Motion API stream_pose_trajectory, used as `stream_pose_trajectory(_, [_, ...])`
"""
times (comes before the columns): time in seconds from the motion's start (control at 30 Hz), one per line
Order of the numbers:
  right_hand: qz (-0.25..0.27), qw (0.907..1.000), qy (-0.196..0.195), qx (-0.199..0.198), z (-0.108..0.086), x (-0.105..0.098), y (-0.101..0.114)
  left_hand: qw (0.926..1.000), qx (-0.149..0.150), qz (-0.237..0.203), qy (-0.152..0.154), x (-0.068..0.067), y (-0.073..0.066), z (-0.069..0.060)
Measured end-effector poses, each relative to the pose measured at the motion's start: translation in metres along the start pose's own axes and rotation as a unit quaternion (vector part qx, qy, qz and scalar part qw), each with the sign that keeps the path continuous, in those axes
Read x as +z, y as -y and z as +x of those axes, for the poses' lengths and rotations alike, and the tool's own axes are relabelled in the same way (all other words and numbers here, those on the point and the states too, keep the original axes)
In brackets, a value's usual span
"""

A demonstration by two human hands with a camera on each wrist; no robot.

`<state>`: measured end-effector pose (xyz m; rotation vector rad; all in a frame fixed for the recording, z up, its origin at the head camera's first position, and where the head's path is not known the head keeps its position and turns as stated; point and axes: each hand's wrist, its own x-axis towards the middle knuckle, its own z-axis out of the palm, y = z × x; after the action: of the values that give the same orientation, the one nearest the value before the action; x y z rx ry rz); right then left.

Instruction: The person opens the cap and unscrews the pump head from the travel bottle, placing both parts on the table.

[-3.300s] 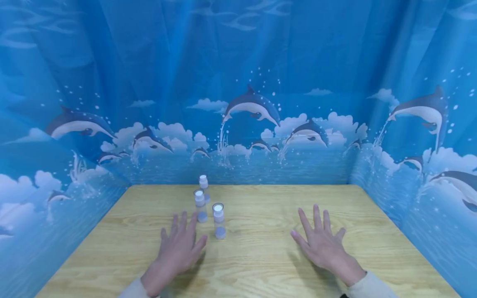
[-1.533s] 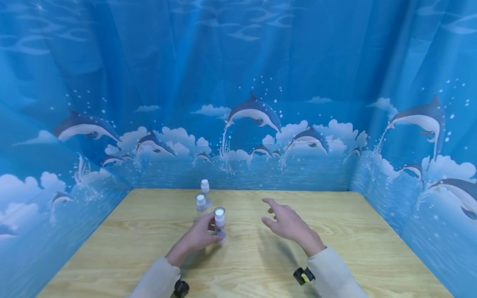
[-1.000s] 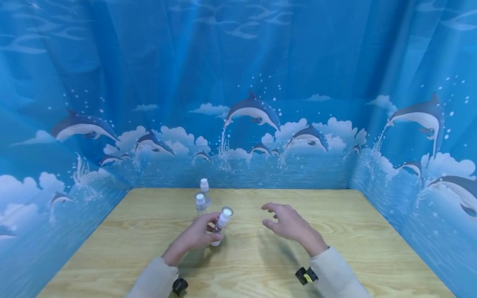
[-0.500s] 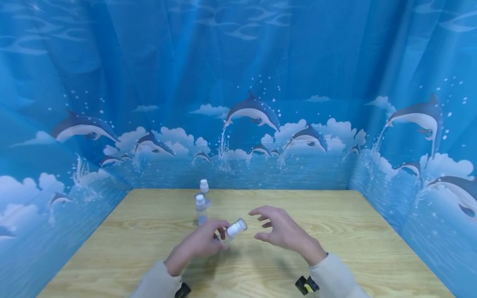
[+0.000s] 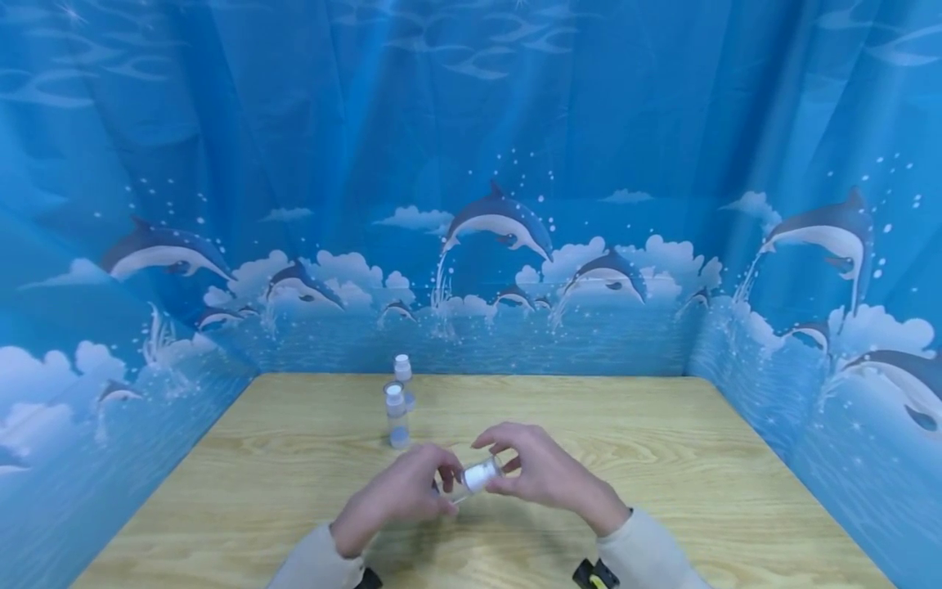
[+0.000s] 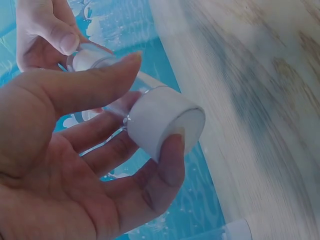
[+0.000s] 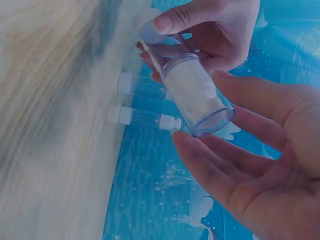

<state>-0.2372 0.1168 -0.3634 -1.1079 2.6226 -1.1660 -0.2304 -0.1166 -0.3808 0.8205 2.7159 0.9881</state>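
Note:
My left hand (image 5: 406, 488) grips a small clear pump bottle (image 5: 480, 474) around its body, and a fingertip presses its white base (image 6: 160, 117) in the left wrist view. The bottle is tilted, its transparent cap (image 7: 200, 97) pointing right, with a white pump top inside. Around the cap end, my right hand (image 5: 545, 470) has its thumb and fingers spread and loosely bent. In the right wrist view the right thumb and fingertips lie close beside the cap; firm contact cannot be made out.
Two similar bottles stand upright behind my left hand: a nearer bottle (image 5: 398, 421) and a farther bottle (image 5: 402, 370), partly hidden by it. They stand on a wooden table (image 5: 625, 425). A blue dolphin-print curtain (image 5: 471, 123) encloses the back and sides.
My left hand went from lying flat to gripping the front bottle, then lifted and tipped it rightward. My right hand moved left, from spread over the table to the bottle's cap end.

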Motion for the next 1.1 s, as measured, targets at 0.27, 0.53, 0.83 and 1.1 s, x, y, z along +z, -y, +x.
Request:
stream_pose_trajectory(0.27, [-0.010, 0.9999, 0.009, -0.003, -0.0015, 0.0023, -0.0013, 1.0000, 0.000, 0.005, 0.008, 0.0008, -0.0045, 0.0018])
stream_pose_trajectory(0.53, [-0.014, 0.9995, 0.027, 0.000, -0.0040, 0.0019, -0.0036, 0.9996, 0.014, 0.024, 0.010, 0.0011, -0.0063, 0.0025])
stream_pose_trajectory(0.83, [-0.009, 0.9990, 0.041, 0.016, -0.0045, 0.0037, -0.0064, 0.9995, 0.007, 0.017, 0.025, 0.0016, -0.0060, 0.0034])
stream_pose_trajectory(1.1, [-0.003, 0.9983, 0.053, 0.024, -0.0008, 0.0044, -0.0063, 0.9995, 0.006, 0.027, 0.017, 0.0007, -0.0027, 0.0006])
